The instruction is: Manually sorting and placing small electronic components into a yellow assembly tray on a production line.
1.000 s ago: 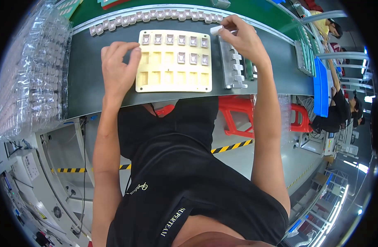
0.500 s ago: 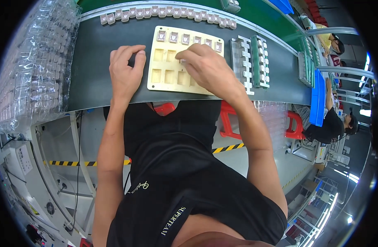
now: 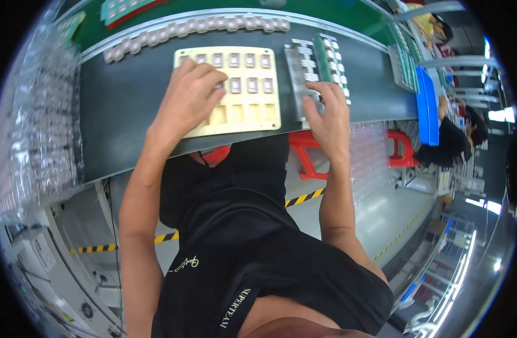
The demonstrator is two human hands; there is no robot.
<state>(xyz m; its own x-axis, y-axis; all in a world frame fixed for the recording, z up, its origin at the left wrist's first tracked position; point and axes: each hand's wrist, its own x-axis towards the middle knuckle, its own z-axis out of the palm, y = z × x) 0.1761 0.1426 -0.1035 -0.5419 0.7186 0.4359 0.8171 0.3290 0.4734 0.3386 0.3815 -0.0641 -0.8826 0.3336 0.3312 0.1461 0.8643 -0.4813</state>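
A cream tray [image 3: 182, 130] with rows of square wells lies before me. Small square parts [image 3: 234, 60], pinkish-brown with pale centres, sit in its far row and in the right part of its middle row; wells in the near row are empty at the right. My left hand [image 3: 193, 93] reaches over the tray's left side, fingers bent together at the middle row. Whatever the fingertips grip is hidden. My right hand [image 3: 330, 115] is off the tray's right edge, thumb and forefinger apart, beside a slotted metal fixture [image 3: 296, 73].
A long line of similar small parts runs along the bench's far edge. Right of the fixture stands a green strip [image 3: 326, 59] with white pieces. Clear plastic trays [image 3: 41, 129] are stacked at the left. A blue bin [image 3: 427, 107] hangs at the right; co-workers sit beyond.
My left hand has moved right, from beside the tray to over it. My right hand has left the tray for the metal fixture, uncovering parts in the middle row. The view has shifted.
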